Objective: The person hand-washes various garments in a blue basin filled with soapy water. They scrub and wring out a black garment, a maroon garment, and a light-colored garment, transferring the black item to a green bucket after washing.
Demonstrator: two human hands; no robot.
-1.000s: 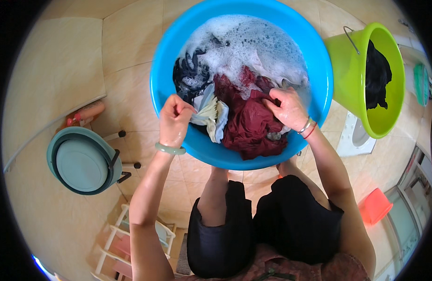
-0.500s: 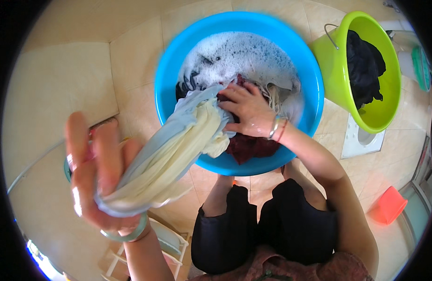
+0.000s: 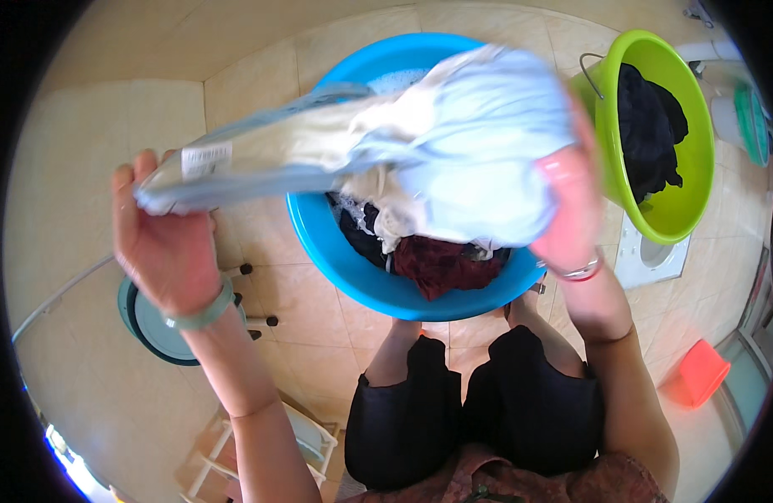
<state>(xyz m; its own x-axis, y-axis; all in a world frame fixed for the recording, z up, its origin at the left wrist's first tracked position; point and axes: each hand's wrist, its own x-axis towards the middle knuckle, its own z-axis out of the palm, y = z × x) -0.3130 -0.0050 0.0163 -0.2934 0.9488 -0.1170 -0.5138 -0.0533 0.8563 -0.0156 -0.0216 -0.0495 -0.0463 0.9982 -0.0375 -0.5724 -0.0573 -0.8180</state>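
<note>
We hold a pale blue and cream garment [image 3: 437, 159] stretched between our two hands, lifted above the blue basin [image 3: 353, 268] that stands on the tiled floor [image 3: 110, 126] in front of our knees. Our left hand [image 3: 164, 243] is closed on one end of the cloth, where a small white label shows, and a pale green bangle [image 3: 200, 314] sits at that wrist. Our right hand [image 3: 562, 210] is blurred but grips the bunched, wider end of the cloth, with a bracelet [image 3: 579, 271] at its wrist. Below the cloth, the basin holds a dark red garment [image 3: 441, 264], some dark clothing and a little foam. To the right of the basin stands a green bucket [image 3: 697, 184] with black clothes [image 3: 646, 126] inside. A round teal lid [image 3: 156, 323] lies on the floor under our left forearm, and a small orange tub [image 3: 697, 373] sits at the far right.
</note>
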